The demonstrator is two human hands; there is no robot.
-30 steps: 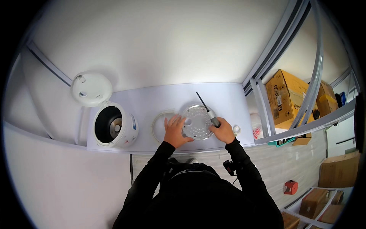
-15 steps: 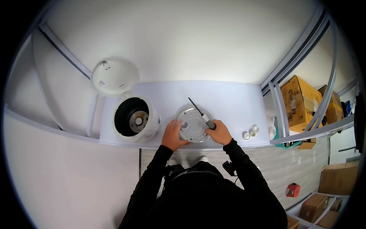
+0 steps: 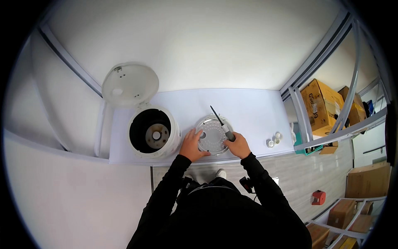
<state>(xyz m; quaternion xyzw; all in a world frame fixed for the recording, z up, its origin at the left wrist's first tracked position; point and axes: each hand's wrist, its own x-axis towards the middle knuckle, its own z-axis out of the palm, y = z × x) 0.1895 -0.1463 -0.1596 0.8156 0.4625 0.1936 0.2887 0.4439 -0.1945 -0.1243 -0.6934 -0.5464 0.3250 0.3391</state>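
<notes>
A round silvery disc (image 3: 212,142) with rings of small dots and a shiny rim lies on the table near its front edge. My left hand (image 3: 193,146) grips the disc's left rim, fingers along the far side and thumb along the near side. At the right rim, my right hand (image 3: 238,145) is closed around the grey handle of a screwdriver (image 3: 224,128). Its long black shaft points up and to the left, across the disc's far edge. Whether the handle touches the disc I cannot tell.
Left of the disc stands a white rice cooker (image 3: 176,132), its lid (image 3: 130,85) raised and its dark inside showing. Several small white round containers (image 3: 270,143) sit on the right of the white table (image 3: 253,108). Beyond the frame at right are cardboard boxes (image 3: 319,108).
The whole view has shifted slightly. Both hands keep nearly the same hold on the disc and the screwdriver.
</notes>
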